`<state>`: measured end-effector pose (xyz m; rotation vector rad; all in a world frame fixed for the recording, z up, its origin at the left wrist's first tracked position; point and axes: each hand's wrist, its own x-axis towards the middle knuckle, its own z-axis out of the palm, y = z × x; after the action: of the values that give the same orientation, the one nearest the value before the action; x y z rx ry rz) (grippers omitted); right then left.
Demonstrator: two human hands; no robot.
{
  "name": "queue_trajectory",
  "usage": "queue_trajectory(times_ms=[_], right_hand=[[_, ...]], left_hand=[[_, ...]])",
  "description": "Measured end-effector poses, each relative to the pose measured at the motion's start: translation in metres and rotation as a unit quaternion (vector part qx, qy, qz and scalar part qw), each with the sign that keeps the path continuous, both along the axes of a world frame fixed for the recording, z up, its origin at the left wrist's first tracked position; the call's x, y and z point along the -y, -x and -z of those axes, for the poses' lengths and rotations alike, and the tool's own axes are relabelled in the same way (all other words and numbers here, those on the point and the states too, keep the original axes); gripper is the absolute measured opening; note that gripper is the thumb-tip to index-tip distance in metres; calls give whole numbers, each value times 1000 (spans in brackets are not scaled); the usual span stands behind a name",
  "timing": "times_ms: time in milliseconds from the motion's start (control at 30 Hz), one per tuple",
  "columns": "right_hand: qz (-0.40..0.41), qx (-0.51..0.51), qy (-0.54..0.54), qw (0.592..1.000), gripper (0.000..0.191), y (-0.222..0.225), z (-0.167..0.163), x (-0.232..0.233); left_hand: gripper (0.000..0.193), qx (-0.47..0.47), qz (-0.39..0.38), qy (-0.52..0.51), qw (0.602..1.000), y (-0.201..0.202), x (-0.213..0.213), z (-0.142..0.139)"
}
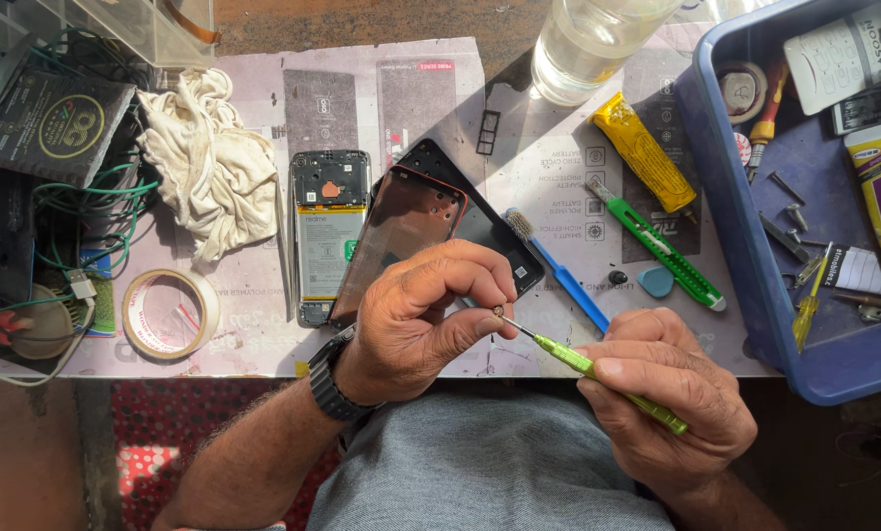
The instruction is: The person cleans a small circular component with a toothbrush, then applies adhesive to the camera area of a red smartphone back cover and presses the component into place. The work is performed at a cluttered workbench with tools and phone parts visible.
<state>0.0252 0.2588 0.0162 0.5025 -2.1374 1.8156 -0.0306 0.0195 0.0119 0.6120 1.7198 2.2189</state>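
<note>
— What do you have nearest the front edge of the desk?

— My right hand [672, 393], curled in a fist-like grasp around the green handle of a small screwdriver [598, 374]; the shaft slants up and left. My left hand [426, 315] sits just beside it, wrist bent over the edge, a dark watch [330, 379] on it. Thumb and forefinger are pinched on a tiny part at the screwdriver's tip; I can't tell what the part is.

— And behind the hands?

— A reddish phone back cover [401, 231] leans partly over a dark phone panel [480, 221], with my left knuckles in front of it. To its left lies an opened phone [329, 236], battery showing. A blue toothbrush [558, 270] lies just right of the panel, then a green utility knife [669, 246] and a yellow tube [645, 149].

— Farther back?

— A crumpled white cloth [209, 162] toward the left, a tape roll [170, 313] nearer the front left, a clear jar [588, 44] at the far edge, and a blue tray [731, 216] of tools at the right edge.
</note>
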Motion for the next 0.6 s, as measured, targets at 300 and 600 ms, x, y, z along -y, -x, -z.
queue_trajectory(times_ms=[300, 600], right_hand=[[-2, 2, 3, 1000, 26, -1, 1, -2], [4, 1, -1, 1000, 24, -2, 1, -2]], left_hand=[[18, 14, -1, -32, 999, -2, 0, 3], [18, 21, 3, -52, 998, -4, 0, 5]])
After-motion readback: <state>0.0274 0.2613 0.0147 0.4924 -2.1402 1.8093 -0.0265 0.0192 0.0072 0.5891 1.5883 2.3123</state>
